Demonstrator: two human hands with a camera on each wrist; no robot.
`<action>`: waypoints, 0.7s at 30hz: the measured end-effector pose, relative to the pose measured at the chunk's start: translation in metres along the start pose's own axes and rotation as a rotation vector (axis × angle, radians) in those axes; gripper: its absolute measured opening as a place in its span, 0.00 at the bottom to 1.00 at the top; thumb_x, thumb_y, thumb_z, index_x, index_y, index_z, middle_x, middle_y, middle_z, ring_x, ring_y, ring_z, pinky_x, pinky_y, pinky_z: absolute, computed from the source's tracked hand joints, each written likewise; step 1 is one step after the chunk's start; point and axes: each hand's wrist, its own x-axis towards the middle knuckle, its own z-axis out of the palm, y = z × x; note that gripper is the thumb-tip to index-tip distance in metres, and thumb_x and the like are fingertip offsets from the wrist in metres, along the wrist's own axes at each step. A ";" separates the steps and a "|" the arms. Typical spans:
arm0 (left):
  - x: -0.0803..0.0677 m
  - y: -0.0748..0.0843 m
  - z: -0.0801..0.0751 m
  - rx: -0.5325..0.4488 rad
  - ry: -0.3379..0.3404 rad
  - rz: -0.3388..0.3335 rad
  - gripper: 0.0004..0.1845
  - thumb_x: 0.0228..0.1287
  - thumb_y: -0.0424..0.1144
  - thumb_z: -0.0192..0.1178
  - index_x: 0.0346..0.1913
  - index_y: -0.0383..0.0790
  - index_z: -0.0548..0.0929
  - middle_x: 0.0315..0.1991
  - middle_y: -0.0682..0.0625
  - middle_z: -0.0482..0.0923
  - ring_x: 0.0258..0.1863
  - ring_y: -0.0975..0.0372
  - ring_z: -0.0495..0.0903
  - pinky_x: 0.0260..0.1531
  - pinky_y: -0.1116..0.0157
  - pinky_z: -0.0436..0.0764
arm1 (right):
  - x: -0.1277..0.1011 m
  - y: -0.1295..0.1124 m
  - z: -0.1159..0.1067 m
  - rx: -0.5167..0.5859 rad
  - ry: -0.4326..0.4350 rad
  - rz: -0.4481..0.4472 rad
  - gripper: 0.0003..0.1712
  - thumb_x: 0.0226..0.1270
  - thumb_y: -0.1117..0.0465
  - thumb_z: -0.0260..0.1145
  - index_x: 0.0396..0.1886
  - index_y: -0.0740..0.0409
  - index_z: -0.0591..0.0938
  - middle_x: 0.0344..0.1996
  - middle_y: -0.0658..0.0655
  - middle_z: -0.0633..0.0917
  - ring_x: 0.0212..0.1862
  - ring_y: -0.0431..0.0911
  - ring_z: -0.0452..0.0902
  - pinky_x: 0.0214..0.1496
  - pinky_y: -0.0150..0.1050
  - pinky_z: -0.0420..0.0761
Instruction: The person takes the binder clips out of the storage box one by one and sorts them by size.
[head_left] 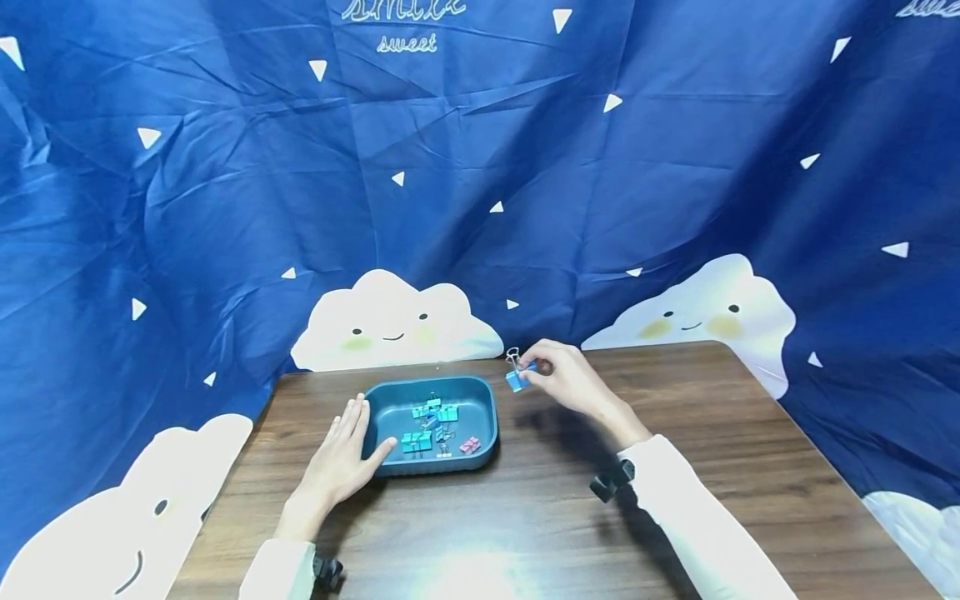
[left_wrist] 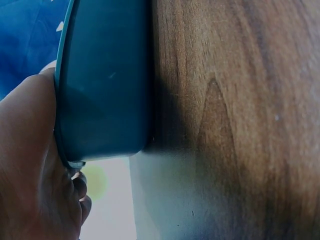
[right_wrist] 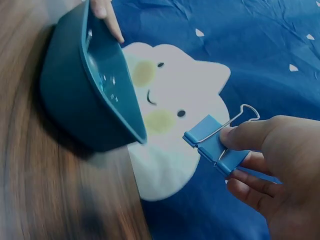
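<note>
Counter (head_left: 525,517): I see brown wood carrying the tray.
Tray (head_left: 480,398): teal, between my two hands; clips lie inside.
Left hand (head_left: 341,454): fingers straight, resting against the tray's left wall.
Right hand (head_left: 566,375): pinches the blue binder clip (head_left: 516,379), raised just beyond the tray's far-right corner.
Clip axis: wire handles point up; the tray lies to its left and nearer me.

The tray (head_left: 480,400) is dark teal, plain inside and out. Most binder clips (head_left: 427,425) in it are light blue-turquoise, and one small clip (head_left: 470,445) is pink. The binder clip (right_wrist: 215,147) in the right hand (head_left: 566,377) is blue with silver wire handles. The bench (head_left: 712,467) is brown wood grain. The backdrop cloth (head_left: 225,183) is navy with small white triangles and white smiling clouds with yellow cheeks. The sleeves (head_left: 697,517) are white.
</note>
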 end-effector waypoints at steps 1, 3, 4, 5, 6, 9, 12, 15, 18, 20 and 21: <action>0.000 0.000 0.000 -0.002 -0.001 -0.001 0.56 0.77 0.74 0.46 0.86 0.31 0.49 0.88 0.38 0.43 0.88 0.44 0.45 0.87 0.43 0.49 | -0.001 0.003 -0.003 -0.012 0.006 0.006 0.06 0.63 0.65 0.80 0.38 0.53 0.91 0.35 0.50 0.88 0.36 0.45 0.81 0.40 0.35 0.80; 0.000 0.000 0.000 -0.002 -0.001 -0.002 0.55 0.77 0.74 0.47 0.86 0.31 0.49 0.88 0.38 0.43 0.88 0.44 0.45 0.87 0.43 0.49 | -0.004 0.010 -0.009 -0.028 0.015 0.024 0.06 0.64 0.64 0.80 0.38 0.52 0.91 0.34 0.50 0.87 0.36 0.46 0.80 0.40 0.35 0.78; 0.000 0.000 0.000 -0.001 -0.001 -0.002 0.55 0.77 0.73 0.47 0.85 0.31 0.50 0.88 0.37 0.44 0.88 0.44 0.45 0.87 0.43 0.49 | -0.005 0.013 -0.011 -0.038 0.018 0.035 0.06 0.64 0.64 0.80 0.38 0.51 0.91 0.34 0.50 0.87 0.36 0.46 0.80 0.39 0.35 0.78; 0.000 0.000 0.000 -0.001 0.000 -0.002 0.55 0.77 0.73 0.47 0.85 0.31 0.50 0.88 0.37 0.44 0.88 0.44 0.45 0.87 0.43 0.50 | -0.006 0.016 -0.013 -0.047 0.022 0.041 0.06 0.64 0.63 0.80 0.38 0.51 0.91 0.33 0.50 0.86 0.35 0.46 0.80 0.39 0.35 0.77; 0.000 0.000 0.000 -0.001 0.000 -0.002 0.55 0.77 0.73 0.47 0.86 0.31 0.50 0.88 0.37 0.44 0.88 0.44 0.45 0.87 0.43 0.49 | -0.008 0.019 -0.015 -0.051 0.026 0.049 0.06 0.64 0.63 0.80 0.38 0.51 0.91 0.33 0.50 0.86 0.35 0.47 0.80 0.39 0.35 0.76; 0.001 0.000 -0.001 -0.003 -0.003 -0.003 0.56 0.77 0.74 0.46 0.86 0.31 0.49 0.88 0.38 0.44 0.88 0.44 0.45 0.87 0.44 0.48 | -0.012 0.029 -0.019 -0.049 0.037 0.074 0.05 0.64 0.63 0.80 0.37 0.51 0.91 0.32 0.50 0.86 0.35 0.50 0.81 0.39 0.35 0.76; 0.001 0.000 -0.001 -0.004 -0.009 -0.004 0.56 0.77 0.74 0.46 0.86 0.31 0.49 0.88 0.38 0.43 0.88 0.44 0.44 0.87 0.44 0.48 | -0.016 0.040 -0.021 -0.043 0.046 0.092 0.05 0.63 0.64 0.80 0.37 0.52 0.91 0.34 0.50 0.88 0.35 0.49 0.82 0.39 0.37 0.79; 0.001 0.000 -0.001 0.000 -0.007 -0.002 0.55 0.77 0.74 0.46 0.86 0.31 0.49 0.88 0.37 0.44 0.88 0.44 0.45 0.87 0.44 0.48 | -0.019 0.051 -0.022 -0.049 0.050 0.112 0.06 0.64 0.65 0.79 0.37 0.52 0.91 0.36 0.51 0.89 0.37 0.48 0.84 0.42 0.42 0.84; 0.001 -0.001 0.000 0.007 -0.004 0.000 0.55 0.77 0.74 0.46 0.86 0.31 0.50 0.88 0.37 0.44 0.88 0.44 0.46 0.87 0.44 0.48 | -0.023 0.060 -0.022 -0.060 0.051 0.141 0.05 0.64 0.65 0.78 0.37 0.52 0.90 0.37 0.53 0.90 0.38 0.48 0.86 0.44 0.47 0.87; 0.001 -0.001 0.000 0.009 -0.006 0.001 0.56 0.77 0.74 0.46 0.86 0.31 0.50 0.88 0.37 0.44 0.88 0.44 0.46 0.87 0.44 0.48 | -0.025 0.066 -0.023 -0.060 0.051 0.170 0.05 0.65 0.65 0.78 0.37 0.52 0.90 0.38 0.54 0.90 0.39 0.49 0.86 0.45 0.50 0.87; 0.001 -0.001 0.000 0.009 -0.008 0.000 0.56 0.77 0.74 0.46 0.86 0.31 0.50 0.88 0.38 0.44 0.88 0.44 0.46 0.87 0.44 0.48 | -0.026 0.068 -0.023 -0.057 0.048 0.184 0.05 0.65 0.65 0.78 0.37 0.52 0.90 0.38 0.55 0.90 0.39 0.50 0.86 0.46 0.52 0.87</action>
